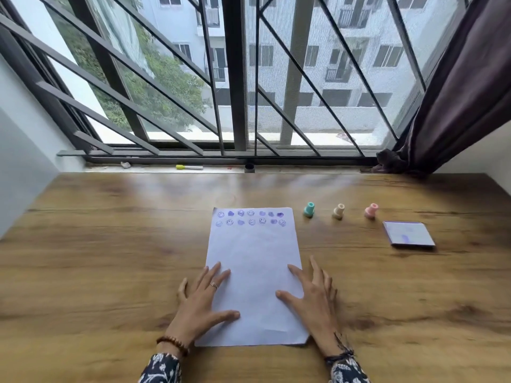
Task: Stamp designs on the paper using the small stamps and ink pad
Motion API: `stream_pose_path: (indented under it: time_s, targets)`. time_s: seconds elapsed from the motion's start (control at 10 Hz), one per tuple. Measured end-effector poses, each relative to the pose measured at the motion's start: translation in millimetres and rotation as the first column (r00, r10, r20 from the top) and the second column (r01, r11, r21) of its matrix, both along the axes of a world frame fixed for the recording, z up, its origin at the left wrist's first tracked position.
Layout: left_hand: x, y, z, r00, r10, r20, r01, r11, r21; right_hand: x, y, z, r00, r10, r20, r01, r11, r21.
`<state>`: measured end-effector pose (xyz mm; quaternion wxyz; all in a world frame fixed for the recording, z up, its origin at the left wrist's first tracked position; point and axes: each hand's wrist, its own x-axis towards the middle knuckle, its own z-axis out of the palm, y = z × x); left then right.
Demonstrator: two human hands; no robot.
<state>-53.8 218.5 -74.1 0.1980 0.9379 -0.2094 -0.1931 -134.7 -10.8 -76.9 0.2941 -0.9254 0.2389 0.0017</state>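
A white sheet of paper (254, 261) lies on the wooden table (110, 258) in front of me, with two rows of purple smiley and blob prints along its far edge. My left hand (201, 302) rests flat on the paper's left edge, fingers spread. My right hand (312, 297) lies flat on its right edge, also spread. To the right of the paper's top stand three small stamps: a teal stamp (309, 209), a cream stamp (338, 211) and a pink stamp (371, 210). The closed ink pad (408, 234) sits further right.
A window sill runs along the table's far edge, holding a yellow-capped marker (189, 167) and a small dark cap (249, 167). Barred window behind. A dark curtain (456, 92) hangs at the right.
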Motion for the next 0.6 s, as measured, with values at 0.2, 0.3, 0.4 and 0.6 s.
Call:
stream_pose_path:
  time_s: [0.2,0.3,0.4,0.6]
  targets:
    - [3.6,0.5,3.5,1.000,-0.024,-0.019,0.024,1.000,0.005,-1.2,2.3,2.8,1.000,-0.003,0.008,0.003,1.000,-0.004]
    - [3.7,0.3,7.4,0.999,-0.036,-0.030,0.037,0.999,0.029,-1.0,3.6,6.3,1.000,0.019,-0.009,-0.020,1.000,-0.010]
    - [0.8,-0.7,13.3,0.999,-0.036,0.026,0.035,0.999,0.038,-1.8,5.8,14.5,0.998,0.024,0.053,-0.020,0.998,-0.067]
    - [0.5,-39.2,26.6,0.925,-0.051,0.377,0.078,0.995,-0.057,16.2,17.8,32.1,0.937,0.223,0.268,-0.129,0.936,-0.328]
